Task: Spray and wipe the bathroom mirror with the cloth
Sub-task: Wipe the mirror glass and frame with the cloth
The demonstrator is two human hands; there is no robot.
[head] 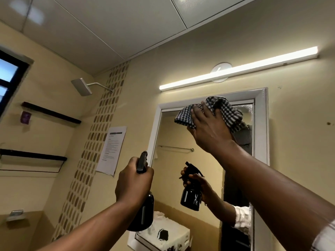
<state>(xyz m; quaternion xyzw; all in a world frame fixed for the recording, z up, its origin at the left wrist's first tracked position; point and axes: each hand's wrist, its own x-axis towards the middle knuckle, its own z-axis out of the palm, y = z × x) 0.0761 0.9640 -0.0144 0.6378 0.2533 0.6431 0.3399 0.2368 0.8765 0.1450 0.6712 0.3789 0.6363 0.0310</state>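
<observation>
Head view: wiping the top of the mirror (pixel 181 134).
Right hand (pixel 208 127) presses the checked cloth (pixel 223 109), fingers spread; overlap strokes downward. Left hand (pixel 134 182) grips the spray bottle (pixel 143 214) below.

Warm, fairly bright light from the tube lamp (pixel 239 68) above the mirror (pixel 181 142); wide-angle edges bend.

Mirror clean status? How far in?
Done: unclear; droplets near the mirror's top right edge suggest spraying. In hand: right hand presses the checked cloth against the top; left hand grips the spray bottle. Left: probably the middle and lower glass.
</observation>
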